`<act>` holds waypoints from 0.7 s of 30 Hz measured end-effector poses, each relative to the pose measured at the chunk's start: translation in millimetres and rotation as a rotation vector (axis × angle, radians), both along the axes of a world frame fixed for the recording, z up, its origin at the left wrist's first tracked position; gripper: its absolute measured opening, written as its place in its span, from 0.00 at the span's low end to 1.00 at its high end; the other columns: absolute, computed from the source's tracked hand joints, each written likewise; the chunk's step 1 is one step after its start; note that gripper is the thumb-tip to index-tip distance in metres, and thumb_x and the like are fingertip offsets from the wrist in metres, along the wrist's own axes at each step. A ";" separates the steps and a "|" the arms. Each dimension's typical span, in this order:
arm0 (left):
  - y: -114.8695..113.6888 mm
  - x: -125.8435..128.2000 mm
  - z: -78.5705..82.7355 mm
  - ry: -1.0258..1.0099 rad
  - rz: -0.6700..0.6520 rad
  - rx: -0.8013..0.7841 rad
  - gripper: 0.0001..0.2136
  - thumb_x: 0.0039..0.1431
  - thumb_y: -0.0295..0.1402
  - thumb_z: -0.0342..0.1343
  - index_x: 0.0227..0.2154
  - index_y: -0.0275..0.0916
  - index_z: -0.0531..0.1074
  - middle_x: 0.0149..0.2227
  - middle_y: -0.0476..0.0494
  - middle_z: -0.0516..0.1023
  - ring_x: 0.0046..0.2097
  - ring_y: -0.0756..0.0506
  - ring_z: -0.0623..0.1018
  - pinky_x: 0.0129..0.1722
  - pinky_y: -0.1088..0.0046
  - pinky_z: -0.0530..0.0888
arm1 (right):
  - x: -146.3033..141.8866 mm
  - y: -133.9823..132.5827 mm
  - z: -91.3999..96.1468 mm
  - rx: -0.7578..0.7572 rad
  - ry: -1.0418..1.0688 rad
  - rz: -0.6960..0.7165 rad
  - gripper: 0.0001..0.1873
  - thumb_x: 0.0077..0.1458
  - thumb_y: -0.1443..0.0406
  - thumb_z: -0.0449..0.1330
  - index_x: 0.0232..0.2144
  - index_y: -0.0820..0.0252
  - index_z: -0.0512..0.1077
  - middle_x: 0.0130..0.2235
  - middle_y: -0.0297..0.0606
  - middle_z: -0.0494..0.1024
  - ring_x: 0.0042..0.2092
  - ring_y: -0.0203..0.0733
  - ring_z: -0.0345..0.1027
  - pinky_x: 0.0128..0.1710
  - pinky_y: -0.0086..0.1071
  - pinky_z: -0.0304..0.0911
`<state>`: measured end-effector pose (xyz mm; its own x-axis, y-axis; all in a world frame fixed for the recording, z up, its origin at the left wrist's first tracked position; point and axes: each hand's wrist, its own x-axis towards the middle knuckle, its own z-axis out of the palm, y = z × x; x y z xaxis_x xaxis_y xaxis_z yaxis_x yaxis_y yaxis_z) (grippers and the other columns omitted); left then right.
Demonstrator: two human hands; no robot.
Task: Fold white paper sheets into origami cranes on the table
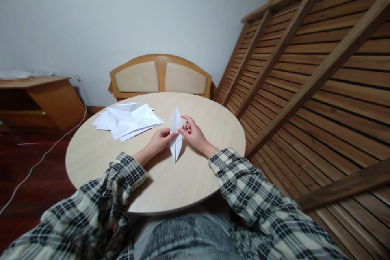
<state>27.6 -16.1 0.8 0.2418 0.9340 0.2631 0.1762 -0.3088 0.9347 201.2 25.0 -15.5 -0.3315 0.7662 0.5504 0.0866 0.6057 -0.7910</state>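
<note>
Item, your left hand (159,139): closed, thumb in front, pinching the left edge of the folded paper (176,144) near mid-length. Item, your right hand (195,133): thumb tip closed on the paper's right edge, index finger reaching along the upper part of that edge, other fingers curled. Item, the folded paper itself: white, narrow, pointed at both ends, one tip away from you and one toward you, held over the round table (164,191) (whether it touches the tabletop, you cannot tell from here). Left of the folded paper: white sheets (131,120), creased, overlapping, corners uneven, the nearest corner well apart from your left hand. Right of the folded paper: pale tabletop with room for your right hand out to the curved rim. Nearer you than the paper: more tabletop, then the table's near edge. Beyond the paper: a wooden backrest (161,77) with two cream panels. Far right of the paper: a slatted wooden panel (304,101), leaning.
</note>
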 end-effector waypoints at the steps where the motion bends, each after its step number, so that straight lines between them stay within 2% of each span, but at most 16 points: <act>1: 0.4 -0.3 -0.5 -0.003 0.005 0.000 0.12 0.53 0.39 0.60 0.32 0.32 0.76 0.24 0.47 0.72 0.26 0.50 0.64 0.27 0.72 0.61 | 0.0 0.1 -0.3 -0.001 0.000 0.001 0.28 0.56 0.63 0.60 0.58 0.56 0.60 0.31 0.29 0.65 0.31 0.34 0.61 0.30 0.29 0.59; 9: -2.5 0.9 1.8 0.025 0.011 0.002 0.13 0.51 0.41 0.60 0.26 0.34 0.75 0.24 0.47 0.71 0.26 0.50 0.65 0.27 0.72 0.61 | -0.5 -0.6 0.7 -0.023 0.039 -0.008 0.24 0.55 0.62 0.61 0.53 0.56 0.62 0.31 0.29 0.66 0.30 0.35 0.62 0.30 0.30 0.60; 14: -0.9 0.4 -0.4 0.051 0.022 -0.002 0.13 0.51 0.41 0.60 0.28 0.34 0.75 0.24 0.46 0.73 0.26 0.49 0.66 0.26 0.72 0.61 | -0.7 -1.4 1.9 -0.028 0.028 -0.034 0.18 0.54 0.60 0.61 0.47 0.56 0.65 0.30 0.30 0.66 0.31 0.36 0.62 0.31 0.31 0.61; 21: 3.5 -1.5 -4.1 0.052 0.074 0.021 0.12 0.52 0.41 0.59 0.28 0.34 0.75 0.26 0.45 0.75 0.28 0.48 0.68 0.28 0.72 0.63 | 0.2 -4.6 4.0 0.021 -0.067 0.011 0.08 0.56 0.60 0.60 0.32 0.58 0.67 0.29 0.31 0.66 0.30 0.36 0.59 0.30 0.30 0.56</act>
<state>26.0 -12.6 -3.2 0.1865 0.9442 0.2714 0.2473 -0.3124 0.9172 201.4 20.4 -11.5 -0.3762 0.7511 0.5426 0.1322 0.6231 -0.7709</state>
